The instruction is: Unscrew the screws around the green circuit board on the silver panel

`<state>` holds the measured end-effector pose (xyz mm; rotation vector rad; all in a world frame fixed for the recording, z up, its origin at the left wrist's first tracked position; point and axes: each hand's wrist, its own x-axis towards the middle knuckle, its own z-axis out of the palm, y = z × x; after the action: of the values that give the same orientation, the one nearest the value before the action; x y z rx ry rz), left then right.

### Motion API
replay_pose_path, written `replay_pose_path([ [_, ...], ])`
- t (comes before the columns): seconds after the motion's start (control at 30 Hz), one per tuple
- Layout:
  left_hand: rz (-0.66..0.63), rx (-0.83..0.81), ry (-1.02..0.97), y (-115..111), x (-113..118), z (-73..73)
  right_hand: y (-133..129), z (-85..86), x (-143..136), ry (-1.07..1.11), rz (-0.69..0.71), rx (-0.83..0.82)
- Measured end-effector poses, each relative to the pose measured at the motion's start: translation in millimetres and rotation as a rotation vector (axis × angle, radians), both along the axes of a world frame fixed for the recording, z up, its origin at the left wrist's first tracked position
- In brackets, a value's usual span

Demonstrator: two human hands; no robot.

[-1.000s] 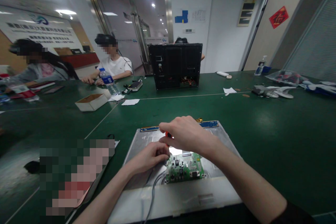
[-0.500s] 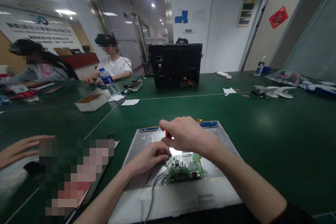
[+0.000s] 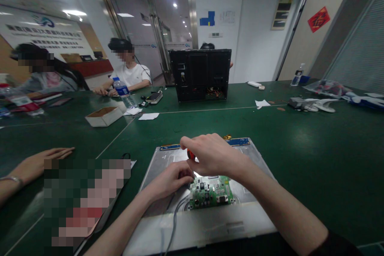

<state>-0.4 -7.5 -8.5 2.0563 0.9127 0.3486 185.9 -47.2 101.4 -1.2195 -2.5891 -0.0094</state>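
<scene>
My right hand (image 3: 213, 153) is closed around the red handle of a screwdriver (image 3: 190, 154), held above a green circuit board (image 3: 211, 193). Low beside the board's far left corner, my left hand (image 3: 175, 177) has its thumb and fingers pinched together; what lies between them is hidden. The circuit board sits on the silvery metal back of a flat display panel (image 3: 152, 171). Along the panel's far edge runs a narrow blue circuit strip (image 3: 240, 142). Grey cables (image 3: 174, 222) lead from the board's left side over the panel's near edge.
Another person's hand (image 3: 45, 162) rests on the green table (image 3: 315, 168) at left, near a blurred-out flat item (image 3: 96, 200). Farther back stand a white open box (image 3: 103, 118), a water bottle (image 3: 123, 91) and a black equipment case (image 3: 201, 74). Gloves (image 3: 319, 105) lie back right.
My right hand has shifted very slightly left with the screwdriver, whose red handle shows a bit more. The other person's hand at left has moved forward and right, coming down onto the table.
</scene>
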Motion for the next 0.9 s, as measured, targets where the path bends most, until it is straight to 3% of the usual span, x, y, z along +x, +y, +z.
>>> replay_pose_path([
  [0.23, 0.039, -0.019, 0.010, -4.5, 1.4, 1.2, 1.1, -0.3, -1.0, -0.035, -0.050, 0.008],
  [0.9, 0.021, -0.018, -0.022, -1.9, -1.9, -2.2, 1.1, -2.3, -0.5, 0.000, -0.007, 0.023],
])
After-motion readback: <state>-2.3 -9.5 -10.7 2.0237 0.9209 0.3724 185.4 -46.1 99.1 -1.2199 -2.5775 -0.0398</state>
